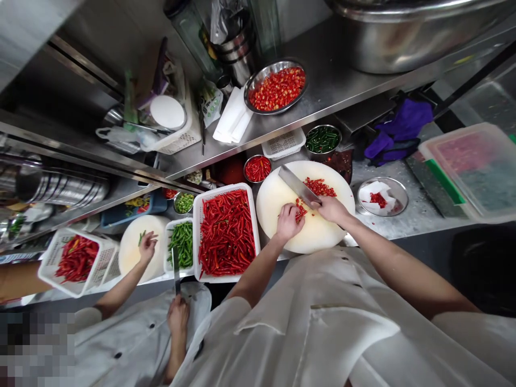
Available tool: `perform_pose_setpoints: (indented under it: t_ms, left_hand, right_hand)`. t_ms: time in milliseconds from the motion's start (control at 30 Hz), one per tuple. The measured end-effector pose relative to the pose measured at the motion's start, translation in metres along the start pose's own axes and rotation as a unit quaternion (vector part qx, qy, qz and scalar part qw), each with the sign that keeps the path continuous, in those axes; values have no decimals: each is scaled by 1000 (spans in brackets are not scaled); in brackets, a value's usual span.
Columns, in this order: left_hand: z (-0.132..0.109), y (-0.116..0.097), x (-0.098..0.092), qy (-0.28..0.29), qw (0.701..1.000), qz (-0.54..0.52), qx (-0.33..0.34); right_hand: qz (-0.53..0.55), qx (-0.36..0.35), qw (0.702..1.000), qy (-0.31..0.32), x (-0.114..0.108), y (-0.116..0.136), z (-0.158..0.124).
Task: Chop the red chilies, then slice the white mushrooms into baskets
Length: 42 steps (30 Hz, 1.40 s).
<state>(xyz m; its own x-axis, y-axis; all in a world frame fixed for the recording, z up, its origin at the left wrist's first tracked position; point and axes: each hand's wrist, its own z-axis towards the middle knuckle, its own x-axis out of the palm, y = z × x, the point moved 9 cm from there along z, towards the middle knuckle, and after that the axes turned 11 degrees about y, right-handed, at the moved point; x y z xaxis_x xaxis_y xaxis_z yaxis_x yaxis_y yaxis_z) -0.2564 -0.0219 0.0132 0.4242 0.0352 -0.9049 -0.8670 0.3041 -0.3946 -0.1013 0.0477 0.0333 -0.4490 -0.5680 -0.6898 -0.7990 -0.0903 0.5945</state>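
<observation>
On the round white cutting board [270, 207] my right hand [328, 208] grips the handle of a cleaver [296, 184], its broad blade slanting up to the left. My left hand [289, 221] is closed over red chilies [300, 209], pressing them to the board with curled fingers. Beyond the blade lies a heap of chopped red chili [320, 187]. Left of the board stands a white basket full of whole red chilies [224, 231]. A steel bowl of red chilies [258, 169] sits behind the board's left edge.
A co-worker's hand [177, 314] holds a knife [176, 271] at my left, by a basket of green chilies [181, 244]. A steel plate [397, 196] with paper and chili bits lies right. Above runs a steel shelf [322, 99] bearing a bowl of chopped chili [278, 88].
</observation>
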Motion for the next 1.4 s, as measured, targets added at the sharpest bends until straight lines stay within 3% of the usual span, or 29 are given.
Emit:
perform_pose_setpoints:
  t_ms: [133, 233, 400, 633, 833, 933, 1400]
  left_hand:
    - [12, 0, -6, -24, 999, -9, -27]
    - [26, 4, -7, -10, 999, -21, -45]
    - [40, 1, -3, 46, 997, -64, 22]
    - [24, -5, -10, 2, 999, -47, 22]
    - [13, -14, 3, 63, 995, 0, 74]
    - [13, -11, 3, 66, 995, -1, 81]
    - [2, -9, -7, 54, 992, -2, 112]
  right_hand:
    - [-84, -1, 996, 4, -7, 0, -7]
    - [-101, 13, 995, -2, -9, -6, -14]
    - [-106, 30, 994, -6, -12, -13, -23]
    - [-126, 30, 991, 11, -15, -2, -28]
    - [-164, 7, 986, 43, -8, 35, -14]
    - [-181, 13, 980, 76, -1, 44, -2]
    - [-174, 30, 980, 88, 13, 40, -3]
